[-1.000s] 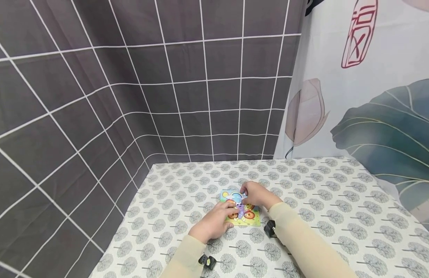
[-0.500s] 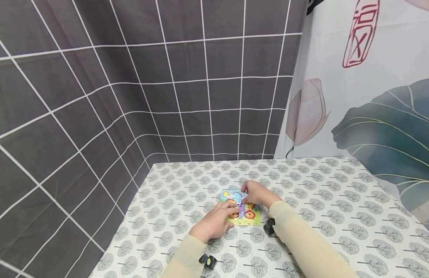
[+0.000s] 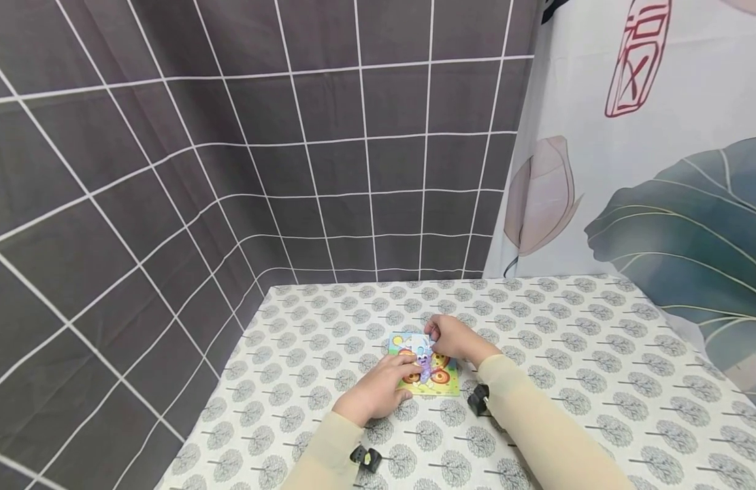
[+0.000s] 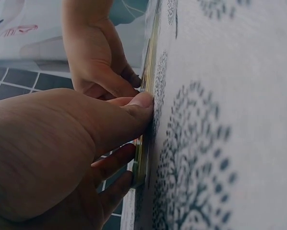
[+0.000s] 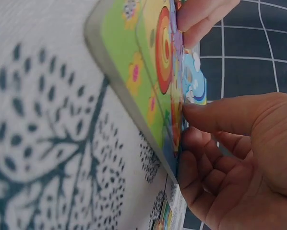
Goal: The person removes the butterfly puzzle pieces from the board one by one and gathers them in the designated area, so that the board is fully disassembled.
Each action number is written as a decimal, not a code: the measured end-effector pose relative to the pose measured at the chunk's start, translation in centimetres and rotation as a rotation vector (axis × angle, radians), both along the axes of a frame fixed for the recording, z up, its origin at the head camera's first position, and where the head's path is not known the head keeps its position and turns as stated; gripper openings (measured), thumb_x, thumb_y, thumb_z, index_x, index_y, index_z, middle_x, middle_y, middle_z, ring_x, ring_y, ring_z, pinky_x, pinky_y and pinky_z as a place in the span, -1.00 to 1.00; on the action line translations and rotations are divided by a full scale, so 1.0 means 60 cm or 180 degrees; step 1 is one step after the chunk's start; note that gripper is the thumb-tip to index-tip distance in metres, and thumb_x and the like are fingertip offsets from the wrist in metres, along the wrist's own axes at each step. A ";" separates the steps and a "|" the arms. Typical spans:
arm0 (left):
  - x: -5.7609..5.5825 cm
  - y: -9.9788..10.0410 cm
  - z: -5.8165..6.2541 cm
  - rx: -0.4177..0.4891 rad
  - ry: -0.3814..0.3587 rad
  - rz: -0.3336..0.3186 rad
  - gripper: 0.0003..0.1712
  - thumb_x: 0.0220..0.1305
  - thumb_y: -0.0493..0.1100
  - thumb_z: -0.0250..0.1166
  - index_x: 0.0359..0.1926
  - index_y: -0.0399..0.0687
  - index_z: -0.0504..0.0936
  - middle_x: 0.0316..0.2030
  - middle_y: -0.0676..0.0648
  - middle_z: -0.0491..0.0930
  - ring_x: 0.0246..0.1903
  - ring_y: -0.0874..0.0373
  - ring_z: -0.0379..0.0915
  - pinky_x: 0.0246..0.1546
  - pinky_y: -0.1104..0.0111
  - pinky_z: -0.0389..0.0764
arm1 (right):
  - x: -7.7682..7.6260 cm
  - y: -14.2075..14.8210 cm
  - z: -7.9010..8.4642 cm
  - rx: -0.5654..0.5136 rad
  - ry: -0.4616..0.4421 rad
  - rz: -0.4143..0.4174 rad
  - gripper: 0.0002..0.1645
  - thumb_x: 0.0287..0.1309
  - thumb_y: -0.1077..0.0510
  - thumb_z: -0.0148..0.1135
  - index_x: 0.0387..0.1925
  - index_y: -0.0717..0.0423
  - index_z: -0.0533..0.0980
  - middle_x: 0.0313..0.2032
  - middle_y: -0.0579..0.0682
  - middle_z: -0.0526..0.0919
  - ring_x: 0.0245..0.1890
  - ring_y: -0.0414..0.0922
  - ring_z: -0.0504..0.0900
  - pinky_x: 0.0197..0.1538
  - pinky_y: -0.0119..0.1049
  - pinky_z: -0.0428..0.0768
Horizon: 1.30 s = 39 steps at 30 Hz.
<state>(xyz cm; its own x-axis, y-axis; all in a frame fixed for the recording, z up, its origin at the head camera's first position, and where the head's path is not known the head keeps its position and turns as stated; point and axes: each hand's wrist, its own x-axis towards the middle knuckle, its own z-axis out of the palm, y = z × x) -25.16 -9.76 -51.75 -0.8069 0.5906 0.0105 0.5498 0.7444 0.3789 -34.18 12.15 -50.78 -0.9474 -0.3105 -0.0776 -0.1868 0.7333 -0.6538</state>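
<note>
A small butterfly jigsaw puzzle (image 3: 441,389) with a green and yellow lower part lies on the cloth-covered table. My left hand (image 3: 380,388) rests on its left side, fingers stretched over the picture. In the left wrist view the left thumb (image 4: 142,99) touches the board's near edge. At the puzzle's upper right, my right hand (image 3: 454,339) pinches a light blue puzzle piece (image 3: 419,341) between thumb and fingers. The right wrist view has this piece (image 5: 194,79), with white clouds, tilted up from the board. The right hand hides the board's upper right corner.
The tablecloth (image 3: 316,340) has a grey tree print. Dark gridded fabric (image 3: 329,170) hangs behind and to the left, a floral curtain (image 3: 561,224) at the right. In the right wrist view a colourful flat item (image 5: 163,218) shows past the board, mostly hidden.
The light blue piece at the puzzle's top has tilted up from the board in my right hand, which has shifted slightly upward. My left hand has stayed in place.
</note>
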 end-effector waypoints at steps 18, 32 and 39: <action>0.001 0.000 0.003 -0.0013 -0.0046 0.0051 -0.36 0.39 -0.12 0.39 0.46 0.16 0.51 0.51 0.04 0.33 0.50 0.01 0.18 0.51 0.03 0.30 | -0.004 0.001 -0.003 0.0208 0.0199 0.0043 -0.72 0.01 0.42 0.40 -0.23 0.08 0.65 -0.44 -0.10 0.57 -0.43 -0.15 0.52 -0.29 -0.28 0.60; 0.000 0.001 0.000 -0.0036 -0.0017 0.0036 -0.37 0.40 -0.12 0.38 0.46 0.16 0.51 0.52 0.04 0.32 0.50 0.02 0.19 0.51 0.04 0.30 | -0.001 0.005 0.000 0.0117 0.0182 0.0047 -0.71 0.00 0.43 0.39 -0.20 0.14 0.67 -0.42 -0.09 0.59 -0.40 -0.15 0.54 -0.25 -0.27 0.63; 0.003 0.001 0.002 -0.0032 -0.0022 0.0027 -0.37 0.40 -0.13 0.38 0.46 0.16 0.51 0.52 0.02 0.32 0.51 -0.02 0.17 0.51 0.00 0.28 | 0.006 0.020 0.008 0.0084 0.0123 0.0119 -0.69 -0.01 0.43 0.41 -0.18 0.16 0.64 -0.39 -0.07 0.57 -0.37 -0.14 0.54 -0.19 -0.24 0.64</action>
<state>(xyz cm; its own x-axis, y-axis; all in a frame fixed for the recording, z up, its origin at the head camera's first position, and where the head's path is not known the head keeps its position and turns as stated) -25.01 -9.70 -51.66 -0.8119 0.5838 -0.0011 0.5408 0.7529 0.3751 -33.80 13.34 -50.32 -0.9376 -0.3441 -0.0497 -0.2393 0.7422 -0.6260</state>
